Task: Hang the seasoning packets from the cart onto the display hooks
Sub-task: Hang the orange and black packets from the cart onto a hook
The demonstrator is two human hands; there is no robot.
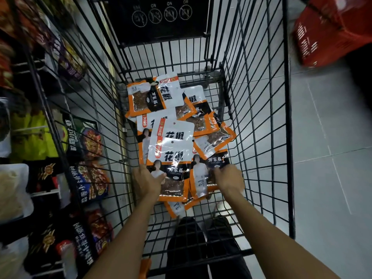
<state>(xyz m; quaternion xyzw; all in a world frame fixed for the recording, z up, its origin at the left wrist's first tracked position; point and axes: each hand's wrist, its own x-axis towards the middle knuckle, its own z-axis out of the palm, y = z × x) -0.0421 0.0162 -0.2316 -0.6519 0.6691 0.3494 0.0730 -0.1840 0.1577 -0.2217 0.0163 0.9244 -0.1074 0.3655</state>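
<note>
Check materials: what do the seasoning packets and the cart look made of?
packets: glossy plastic film, likely; glare streaks, crinkles, clear windows showing spice.
cart: metal wire, probably dark-coated; thin rigid grid, dull sheen.

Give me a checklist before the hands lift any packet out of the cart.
1. Left hand holding the top seasoning packet: ok, thumb across its face.
2. Right hand gripping the neighbouring packet: cannot tell, fingers cover its corner.
3. Its hang hole clear: ok.
4. Nothing lying over it: ok.
5. Free display hook in sight: cannot tell, shelf at left is blurred.
</note>
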